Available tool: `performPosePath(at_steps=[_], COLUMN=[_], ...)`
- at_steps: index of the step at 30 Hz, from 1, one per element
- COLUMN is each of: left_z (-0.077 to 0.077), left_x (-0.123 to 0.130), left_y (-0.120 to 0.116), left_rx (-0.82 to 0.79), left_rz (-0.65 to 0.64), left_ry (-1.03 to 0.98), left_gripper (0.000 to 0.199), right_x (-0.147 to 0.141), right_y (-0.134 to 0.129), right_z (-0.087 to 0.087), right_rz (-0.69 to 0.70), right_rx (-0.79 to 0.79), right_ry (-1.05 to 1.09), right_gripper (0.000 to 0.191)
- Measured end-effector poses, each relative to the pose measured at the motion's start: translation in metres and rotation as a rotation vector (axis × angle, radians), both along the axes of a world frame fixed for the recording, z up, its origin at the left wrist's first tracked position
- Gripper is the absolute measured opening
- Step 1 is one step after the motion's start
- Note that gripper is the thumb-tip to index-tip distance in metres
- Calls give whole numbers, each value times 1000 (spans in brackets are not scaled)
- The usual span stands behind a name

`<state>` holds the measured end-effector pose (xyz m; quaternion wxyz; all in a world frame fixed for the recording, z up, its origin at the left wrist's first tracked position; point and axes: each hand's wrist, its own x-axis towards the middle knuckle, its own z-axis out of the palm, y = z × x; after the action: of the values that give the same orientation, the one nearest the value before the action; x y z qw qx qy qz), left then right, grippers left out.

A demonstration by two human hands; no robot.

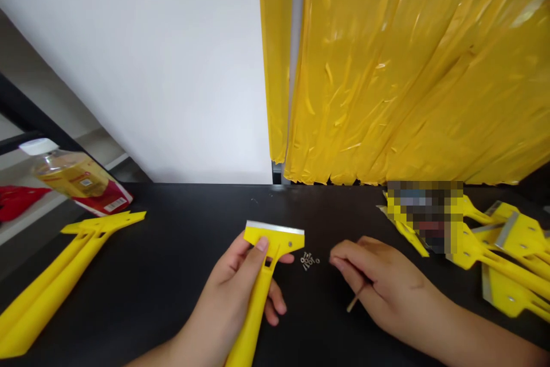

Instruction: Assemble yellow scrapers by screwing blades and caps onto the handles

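My left hand (240, 281) is wrapped round a yellow scraper (256, 292), its thumb on the head below a silver blade edge (275, 227). One screw shows at the right side of that head. Just right of the scraper, a small pile of screws and nuts (308, 260) lies on the black table (180, 252). My right hand (369, 275) is closed beside the pile, with its thumb and forefinger pressed together. A thin brownish stick (356, 298) pokes out from under its fingers; the rest of it is hidden.
Two yellow handles (55, 275) lie at the left, near a tilted bottle (83, 178) with a white cap. Several yellow scrapers (511, 258) are heaped at the right. Yellow plastic sheeting (404, 69) and a white panel (172, 63) stand behind the table.
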<state>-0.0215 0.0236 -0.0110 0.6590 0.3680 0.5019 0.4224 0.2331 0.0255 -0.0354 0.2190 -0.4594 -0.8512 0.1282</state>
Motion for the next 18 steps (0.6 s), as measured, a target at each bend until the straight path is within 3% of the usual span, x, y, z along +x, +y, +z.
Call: performPosePath(at_steps=[3,6,13,18], left_z=[2,0,-4,-4], left_x=[1,1,-2,-2], left_y=[-3,-4,-4,-9], left_rx=[17,49,74,-18], left_rz=[-2,5,-37,-128], left_ry=[-10,-35,-4,-94], left_gripper=[33,30,35,39], right_x=[-1,-2,-6,-7], right_y=[6,7,8,9], right_z=[-13,-18,-12,-2], right_rz=[101,88,56,-70], right_rx=[94,80,-138,-396], right_ry=[-23,-39,68,349], right_gripper=[27,25,21,18])
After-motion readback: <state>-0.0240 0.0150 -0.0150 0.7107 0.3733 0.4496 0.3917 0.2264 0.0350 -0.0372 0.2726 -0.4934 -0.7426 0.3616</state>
